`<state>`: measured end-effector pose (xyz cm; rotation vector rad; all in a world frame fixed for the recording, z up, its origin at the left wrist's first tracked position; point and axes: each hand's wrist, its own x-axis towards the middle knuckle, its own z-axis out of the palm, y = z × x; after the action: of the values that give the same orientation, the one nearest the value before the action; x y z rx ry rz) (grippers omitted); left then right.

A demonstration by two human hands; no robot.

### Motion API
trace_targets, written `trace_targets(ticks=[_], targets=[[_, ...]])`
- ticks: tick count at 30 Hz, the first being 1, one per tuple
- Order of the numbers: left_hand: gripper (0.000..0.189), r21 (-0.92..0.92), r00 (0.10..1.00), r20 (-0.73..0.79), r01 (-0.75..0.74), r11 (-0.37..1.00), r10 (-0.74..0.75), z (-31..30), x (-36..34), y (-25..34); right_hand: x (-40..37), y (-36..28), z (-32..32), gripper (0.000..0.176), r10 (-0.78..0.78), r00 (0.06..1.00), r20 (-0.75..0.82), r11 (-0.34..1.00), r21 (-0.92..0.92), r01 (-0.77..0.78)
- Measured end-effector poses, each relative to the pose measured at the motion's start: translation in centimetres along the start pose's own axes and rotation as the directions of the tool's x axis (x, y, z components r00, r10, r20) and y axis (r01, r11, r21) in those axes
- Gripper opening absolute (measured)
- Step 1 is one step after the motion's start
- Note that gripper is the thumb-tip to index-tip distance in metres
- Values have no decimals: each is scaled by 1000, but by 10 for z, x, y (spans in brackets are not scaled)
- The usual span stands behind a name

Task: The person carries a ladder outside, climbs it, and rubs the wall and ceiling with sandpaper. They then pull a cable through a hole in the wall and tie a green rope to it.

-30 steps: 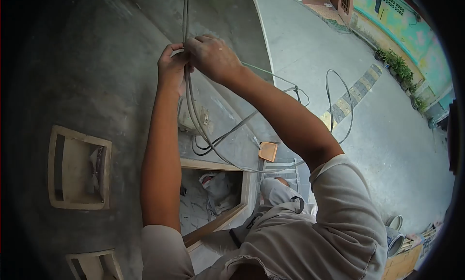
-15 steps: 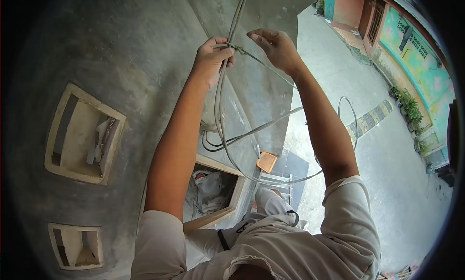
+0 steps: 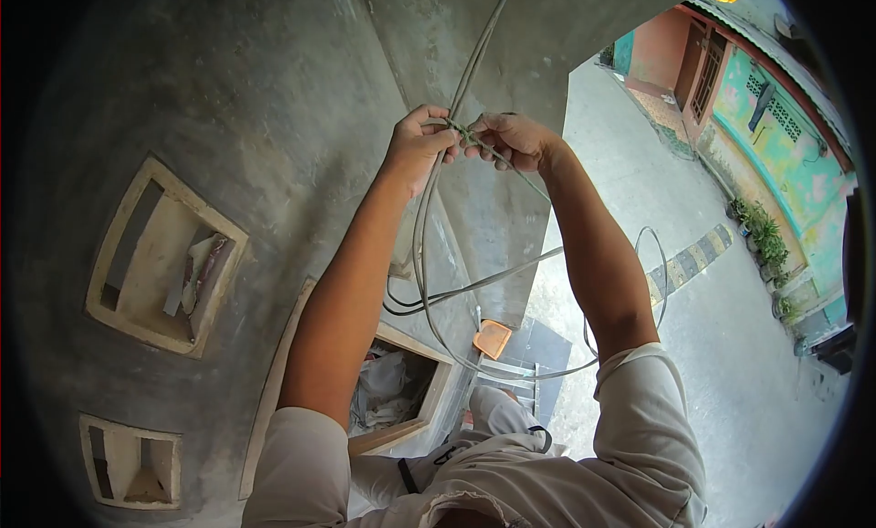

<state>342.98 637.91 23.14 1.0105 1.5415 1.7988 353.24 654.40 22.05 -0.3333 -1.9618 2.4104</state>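
Observation:
My left hand (image 3: 422, 150) is closed around a bundle of grey cables (image 3: 478, 61) at a point where a thin green rope (image 3: 527, 183) is knotted around them. Close beside it, my right hand (image 3: 513, 141) has its fingers curled and pinched on the rope at the knot. Above my hands the cables run up toward the top of the view. Below, they hang in wide loops (image 3: 424, 320) and curve off to the right. Fingers partly cover the knot.
A grey concrete wall (image 3: 265, 81) with framed vents (image 3: 151, 341) stands on the left. Below me are a window opening (image 3: 429, 417), a ladder (image 3: 507, 371) and an orange object (image 3: 493, 339). A paved lane (image 3: 730, 345) with potted plants (image 3: 766, 240) lies to the right.
My right hand has come left and down from above the rope to the knot, its fingers now on the rope. My left hand keeps holding the cables. The view has shifted slightly.

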Motion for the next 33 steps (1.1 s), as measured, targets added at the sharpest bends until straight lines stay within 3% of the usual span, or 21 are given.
trace_targets(ticks=[4, 6, 7, 9, 11, 13, 17, 18, 20, 22, 24, 25, 26, 27, 28, 30, 31, 32, 33], targets=[[33, 22, 1000, -7, -28, 999, 28, 1, 2, -2, 16, 2, 0, 22, -8, 1000, -12, 999, 32, 9], [32, 36, 999, -26, -35, 999, 36, 5, 4, -4, 27, 4, 9, 24, -8, 979, -205, 997, 70, 23], [31, 71, 997, -60, -49, 996, 53, 7, 4, -5, 28, 5, 13, 24, -12, 979, -204, 998, 63, 26], [30, 104, 993, -90, -73, 992, 82, 7, 5, -8, 27, 9, 24, 27, -88, 927, -364, 987, 95, 131], [29, 86, 987, -101, -116, 989, 124, 4, 7, -11, 24, 16, 33, 28, -232, 880, -414, 962, 37, 271], [29, 82, 992, -85, -88, 993, 95, 1, 7, -7, 15, 11, 22, 22, -185, 953, -238, 976, 70, 207], [25, 28, 994, -37, -100, 995, 101, 3, 5, -9, 13, -9, -4, 19, -129, 984, 124, 989, -61, 138], [25, 22, 991, -20, -128, 991, 129, 4, 5, -7, 13, -17, -9, 19, -149, 982, 112, 984, -82, 159], [26, 22, 996, -38, -76, 997, 77, 4, 3, -6, 14, -24, -12, 19, -59, 970, 234, 972, -209, 109], [26, 10, 995, -55, -83, 997, 83, 7, 5, -6, 17, -23, -8, 23, -111, 959, 260, 965, -204, 166], [24, 83, 987, -122, -91, 992, 101, 10, 5, -10, 21, -16, 4, 31, -303, 939, -160, 895, -385, 223], [24, 78, 988, -124, -85, 993, 94, 11, 6, -13, 30, -5, 10, 31, -296, 941, -162, 898, -384, 216], [22, 98, 983, -140, -103, 990, 117, 13, 7, -15, 44, 10, 16, 32, -497, 796, -345, 782, -576, 239], [20, 120, 978, -155, -123, 985, 141, 15, 8, -14, 47, 15, 23, 34, -688, 574, -445, 640, -745, 189], [20, 121, 978, -155, -118, 986, 137, 15, 8, -13, 46, 18, 24, 34, -684, 576, -447, 643, -742, 188], [19, 90, 975, -187, -106, 990, 121, 14, 7, -9, 38, 20, 30, 41, -541, 588, -602, 841, -362, 402], [19, 91, 974, -194, -98, 991, 114, 13, 8, -6, 15, 13, 42, 43, -528, 604, -597, 827, -197, 527], [20, 56, 982, -171, -71, 996, 79, 12, 9, -3, 10, 18, 48, 43, -517, 616, -594, 834, -189, 518], [21, 19, 987, -153, -36, 999, 38, 9, 7, -2, 6, 28, 56, 43, -633, 515, -578, 727, -217, 651]])
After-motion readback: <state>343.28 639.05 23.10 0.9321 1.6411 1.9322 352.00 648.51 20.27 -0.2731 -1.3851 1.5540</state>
